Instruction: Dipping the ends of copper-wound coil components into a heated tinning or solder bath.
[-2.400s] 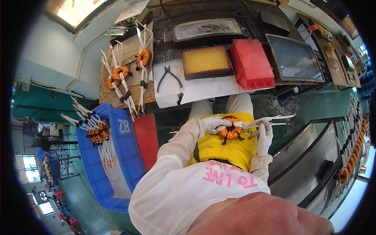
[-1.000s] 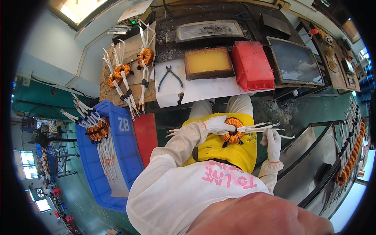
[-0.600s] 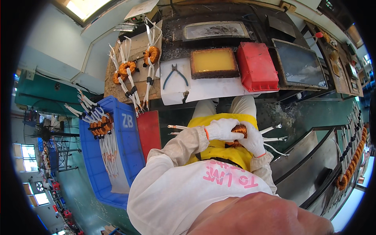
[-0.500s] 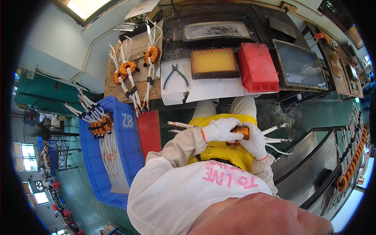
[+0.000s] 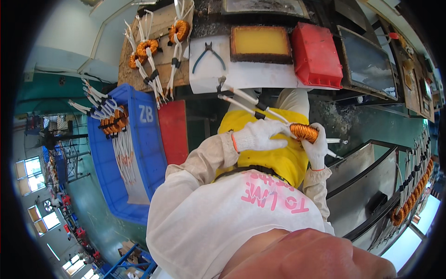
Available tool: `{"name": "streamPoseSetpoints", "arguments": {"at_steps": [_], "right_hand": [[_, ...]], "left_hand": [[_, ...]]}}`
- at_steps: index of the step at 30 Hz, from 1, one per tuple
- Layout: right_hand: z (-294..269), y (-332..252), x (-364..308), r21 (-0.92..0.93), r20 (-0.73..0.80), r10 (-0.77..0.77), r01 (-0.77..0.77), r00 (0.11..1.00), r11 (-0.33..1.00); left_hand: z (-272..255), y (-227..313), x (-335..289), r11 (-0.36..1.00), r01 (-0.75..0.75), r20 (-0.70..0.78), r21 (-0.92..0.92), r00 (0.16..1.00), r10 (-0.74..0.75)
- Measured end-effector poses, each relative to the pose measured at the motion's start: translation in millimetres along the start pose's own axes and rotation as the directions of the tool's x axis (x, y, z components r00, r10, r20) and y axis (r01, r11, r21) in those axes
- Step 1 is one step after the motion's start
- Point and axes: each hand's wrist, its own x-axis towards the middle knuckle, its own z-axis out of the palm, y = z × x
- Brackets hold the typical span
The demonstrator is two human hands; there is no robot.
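A toroidal coil (image 5: 304, 132) wound in copper wire lies over my lap, above the yellow apron (image 5: 274, 160). My right hand (image 5: 317, 148), in a white knit glove, grips the coil at its right end. White sleeved leads (image 5: 274, 114) with black bands run from it up and to the left; others stick out to the right past my right hand. Beside the coil's left end, my gloved left hand (image 5: 262, 136) has its fingers stretched out and apart, at the base of the left leads. Whether the fingertips touch those leads I cannot tell.
Ahead on the bench are cutting pliers (image 5: 208, 56), a yellow-filled tray (image 5: 260, 42) and a red bin (image 5: 317, 56). More coils (image 5: 147, 48) lie at left. A blue crate (image 5: 151, 153) holds several coils; a metal rack (image 5: 362, 186) stands at right.
My left hand has come off the coil and opened. The coil has turned, its left leads now pointing up toward the bench. My right hand has shifted slightly right, and the view has tilted.
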Motion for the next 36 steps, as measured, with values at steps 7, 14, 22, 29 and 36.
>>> {"name": "streamPoseSetpoints", "arguments": {"at_steps": [7, 14, 22, 29, 36], "right_hand": [[6, 7, 2, -0.055, -0.019, -0.005, 0.003, 1.000, 0.999], [5, 12, -3, 0.090, -0.044, 0.030, -0.026, 0.999, 0.996], [7, 10, -6, 0.033, -0.057, -0.015, 0.017, 0.998, 0.999], [7, 10, -6, 0.061, -0.065, -0.010, 0.014, 0.998, 0.998], [7, 9, -5, 0.048, -0.058, -0.018, 0.021, 0.998, 0.999]], "left_hand": [[-7, -24, -19, 0.935, 0.344, 0.138, 0.090, 0.925, -0.353], [-22, -60, -31, 0.829, 0.465, 0.009, -0.312, 0.874, -0.487], [-14, -89, -23, 0.218, -0.083, -0.197, -0.972, 0.791, -0.579], [-18, -76, -19, 0.175, -0.137, -0.219, -0.975, 0.729, -0.649], [-12, -93, -21, 0.189, -0.084, -0.189, -0.978, 0.731, -0.656]]}}
